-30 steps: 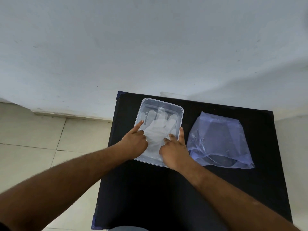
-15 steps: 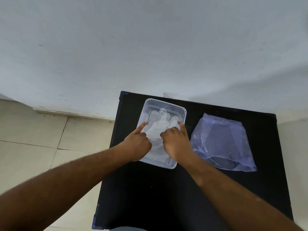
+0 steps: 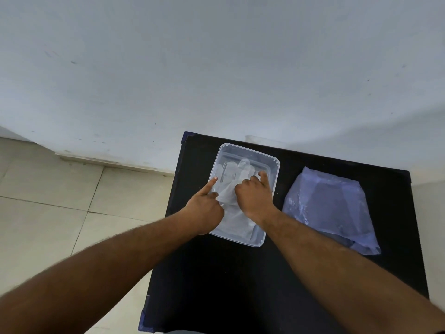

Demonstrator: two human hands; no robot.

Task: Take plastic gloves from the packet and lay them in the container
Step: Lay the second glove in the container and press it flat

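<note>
Both the left hand (image 3: 204,210) and right hand (image 3: 255,198), fingers loosely extended and gripping nothing, pressed a clear plastic glove (image 3: 231,189) flat inside the transparent container (image 3: 272,162); the thin film could cling and lift out on withdrawal.

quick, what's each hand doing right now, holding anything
Left hand: holds nothing, forefinger out, pressing the plastic glove in the container.
Right hand: holds nothing, fingertips pressing the same glove.

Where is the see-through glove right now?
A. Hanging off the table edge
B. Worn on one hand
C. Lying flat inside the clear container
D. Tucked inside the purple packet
C: the glove lies spread inside the clear container, with both bare hands pressing it down.
</note>
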